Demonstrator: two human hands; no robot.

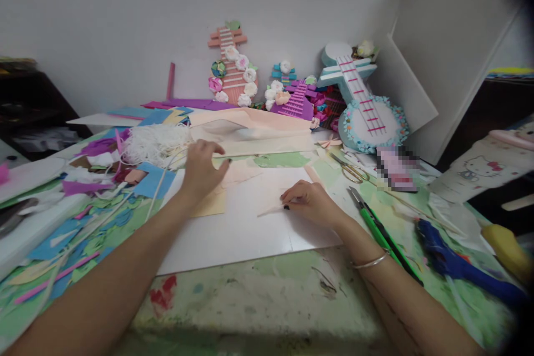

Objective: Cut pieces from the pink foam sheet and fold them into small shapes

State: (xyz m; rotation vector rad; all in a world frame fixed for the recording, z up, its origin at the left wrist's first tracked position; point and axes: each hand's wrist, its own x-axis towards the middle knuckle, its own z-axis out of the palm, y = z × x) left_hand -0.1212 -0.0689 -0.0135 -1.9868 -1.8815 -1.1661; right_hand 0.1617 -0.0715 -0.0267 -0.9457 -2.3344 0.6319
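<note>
Over the left part of a white board (250, 242), my left hand (203, 171) hovers with thumb and fingers apart, holding nothing that shows. My right hand (311, 203) is closed in a pinch above the board's right half. From its fingertips a thin pale pink strip (269, 211), seemingly paper, points to the left. A small yellow paper piece (214, 206) lies on the board below my left hand, beside faint peach pieces (240, 177). Behind the board rest large peach paper sheets (258, 142).
White string (154, 144) and paper scraps (112, 217) crowd the left side. A green utility knife (381, 239), gold-handled scissors (354, 171) and a blue glue gun (454, 261) lie at right. Decorated instrument-shaped crafts (369, 117) stand along the wall; a white tumbler (471, 169) is far right.
</note>
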